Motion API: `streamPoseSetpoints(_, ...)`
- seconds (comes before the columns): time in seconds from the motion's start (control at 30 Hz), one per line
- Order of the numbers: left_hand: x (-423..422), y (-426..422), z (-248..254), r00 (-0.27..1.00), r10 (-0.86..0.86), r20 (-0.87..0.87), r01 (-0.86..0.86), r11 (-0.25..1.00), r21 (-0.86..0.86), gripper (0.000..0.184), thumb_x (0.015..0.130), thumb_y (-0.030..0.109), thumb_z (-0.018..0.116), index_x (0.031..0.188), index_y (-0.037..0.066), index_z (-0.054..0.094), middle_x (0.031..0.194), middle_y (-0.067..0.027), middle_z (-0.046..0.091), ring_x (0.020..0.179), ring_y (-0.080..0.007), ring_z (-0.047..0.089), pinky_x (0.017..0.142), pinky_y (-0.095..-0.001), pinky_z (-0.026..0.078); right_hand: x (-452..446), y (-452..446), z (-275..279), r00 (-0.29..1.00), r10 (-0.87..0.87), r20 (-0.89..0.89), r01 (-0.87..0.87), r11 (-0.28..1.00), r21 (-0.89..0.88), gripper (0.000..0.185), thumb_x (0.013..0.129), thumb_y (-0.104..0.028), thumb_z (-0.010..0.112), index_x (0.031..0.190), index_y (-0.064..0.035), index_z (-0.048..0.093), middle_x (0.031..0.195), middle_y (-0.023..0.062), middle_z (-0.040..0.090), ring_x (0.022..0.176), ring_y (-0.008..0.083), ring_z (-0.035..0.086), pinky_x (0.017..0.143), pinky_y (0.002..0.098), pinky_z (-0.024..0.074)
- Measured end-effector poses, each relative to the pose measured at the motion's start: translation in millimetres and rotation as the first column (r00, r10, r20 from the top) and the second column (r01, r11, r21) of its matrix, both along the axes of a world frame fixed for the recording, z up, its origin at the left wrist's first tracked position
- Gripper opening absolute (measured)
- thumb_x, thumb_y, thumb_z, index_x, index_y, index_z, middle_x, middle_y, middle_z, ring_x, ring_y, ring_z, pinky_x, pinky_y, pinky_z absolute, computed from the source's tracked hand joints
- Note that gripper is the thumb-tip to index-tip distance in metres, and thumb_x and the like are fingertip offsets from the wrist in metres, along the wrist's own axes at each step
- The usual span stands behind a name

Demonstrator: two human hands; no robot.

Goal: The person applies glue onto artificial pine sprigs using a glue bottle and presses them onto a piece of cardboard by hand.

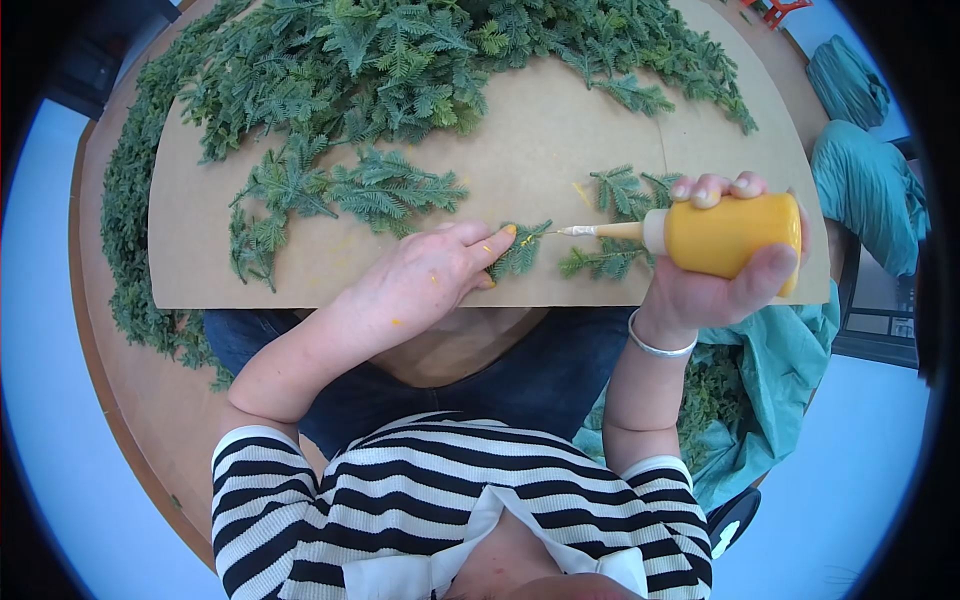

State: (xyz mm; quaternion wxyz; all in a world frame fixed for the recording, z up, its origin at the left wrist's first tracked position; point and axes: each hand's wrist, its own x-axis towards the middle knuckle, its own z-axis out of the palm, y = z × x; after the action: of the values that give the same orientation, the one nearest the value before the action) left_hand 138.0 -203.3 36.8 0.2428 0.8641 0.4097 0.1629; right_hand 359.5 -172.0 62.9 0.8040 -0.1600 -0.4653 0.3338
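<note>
Step in hand, as judged: application of yellow liquid to a green sprig (518, 258). The sprig lies on the desk (590, 130), close to the middle of its near edge. Yellow marks are visible on the sprig and on the fingers of the left hand (440, 262).

Left hand: fingers closed to a narrow gap about the left end of the sprig, holding it against the desk surface.

Right hand: fingers wrapped around a yellow bottle (735, 235), raised toward the near right corner of the desk. The bottle is tipped on its side, nozzle (598, 231) pointing left. The nozzle tip is at the right end of the sprig; contact cannot be confirmed.

Adjacent material: loose sprigs (607, 260) lie below the nozzle, near the same edge. A large pile of greenery (400, 70) covers much of the far edge.

Next move, as judged: requires a steady sprig, fine tip alignment and light, even bottle pressure. Excess pressure could flood the needles or mark the desk.
</note>
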Motion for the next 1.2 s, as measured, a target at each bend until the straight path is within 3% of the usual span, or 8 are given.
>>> streamPoseSetpoints(0.27,4,1,5,0.999,0.002,-0.039,-0.003,1.000,-0.024,0.043,0.073,0.008,0.063,0.114,0.003,0.052,0.090,-0.0139,0.055,0.080,-0.0315,0.056,0.069,-0.0377,0.046,20,3,-2,0.992,-0.107,-0.065,0.105,0.994,-0.027,0.045,0.084,-0.043,0.053,0.114,-0.0121,0.038,0.089,0.0158,0.053,0.070,0.0256,0.056,0.064,0.0412,0.0492)
streamPoseSetpoints(0.37,22,7,-5,0.998,0.050,0.028,-0.050,0.999,-0.001,0.042,0.073,0.010,0.065,0.112,0.003,0.053,0.087,-0.0137,0.054,0.078,-0.0297,0.056,0.069,-0.0375,0.046,40,-15,14,0.986,0.067,-0.150,-0.064,0.998,0.022,0.051,0.082,-0.051,0.051,0.108,-0.0075,0.043,0.092,0.0136,0.052,0.074,0.0241,0.055,0.067,0.0409,0.0465)
streamPoseSetpoints(0.43,44,20,-6,0.975,0.030,0.220,-0.059,0.990,0.130,0.036,0.073,0.016,0.065,0.105,0.005,0.053,0.086,-0.0152,0.053,0.076,-0.0319,0.057,0.065,-0.0372,0.048,47,-27,30,0.985,0.106,-0.133,-0.079,0.978,0.191,0.057,0.080,-0.056,0.050,0.104,-0.0048,0.045,0.096,0.0111,0.052,0.078,0.0230,0.054,0.069,0.0405,0.0436)
streamPoseSetpoints(0.6,15,71,26,0.960,0.201,0.197,-0.278,0.794,0.540,0.031,0.072,0.017,0.069,0.097,0.004,0.055,0.086,-0.0105,0.054,0.068,-0.0243,0.057,0.062,-0.0314,0.048,71,-51,32,0.996,0.031,-0.081,-0.014,0.979,0.202,0.058,0.080,-0.057,0.050,0.107,-0.0054,0.045,0.101,0.0102,0.050,0.080,0.0233,0.053,0.068,0.0402,0.0424)
streamPoseSetpoints(0.83,-19,120,-5,0.908,0.416,0.053,-0.348,0.675,0.650,0.015,0.074,0.019,0.064,0.085,0.009,0.062,0.079,-0.0071,0.062,0.072,-0.0264,0.060,0.063,-0.0344,0.050,60,-53,20,0.990,0.117,-0.072,-0.100,0.973,0.207,0.062,0.080,-0.058,0.050,0.114,-0.0068,0.043,0.104,0.0108,0.047,0.081,0.0231,0.051,0.070,0.0408,0.0412)
streamPoseSetpoints(0.97,-17,92,41,0.842,0.280,0.460,-0.507,0.700,0.503,0.013,0.074,0.011,0.065,0.087,0.009,0.066,0.073,-0.0058,0.064,0.067,-0.0146,0.062,0.058,-0.0261,0.048,71,-55,22,0.985,0.146,-0.093,-0.126,0.973,0.191,0.062,0.080,-0.057,0.050,0.115,-0.0065,0.042,0.104,0.0105,0.047,0.081,0.0228,0.051,0.070,0.0405,0.0410)
streamPoseSetpoints(1.03,-10,57,58,0.666,0.415,0.620,-0.475,0.877,-0.076,0.016,0.077,0.009,0.065,0.091,0.000,0.064,0.079,-0.0048,0.064,0.063,-0.0084,0.059,0.059,-0.0202,0.047,74,-53,23,0.983,0.154,-0.096,-0.133,0.971,0.200,0.061,0.081,-0.056,0.049,0.115,-0.0066,0.042,0.104,0.0103,0.046,0.082,0.0225,0.050,0.070,0.0402,0.0408)
streamPoseSetpoints(1.2,-31,-5,-2,0.901,0.255,0.350,-0.257,0.965,-0.041,0.021,0.070,-0.003,0.063,0.091,0.000,0.063,0.089,-0.0045,0.060,0.065,-0.0061,0.058,0.056,-0.0181,0.047,63,-54,25,0.977,0.197,-0.088,-0.180,0.969,0.170,0.060,0.080,-0.056,0.050,0.114,-0.0064,0.043,0.104,0.0102,0.046,0.083,0.0222,0.049,0.071,0.0404,0.0405)
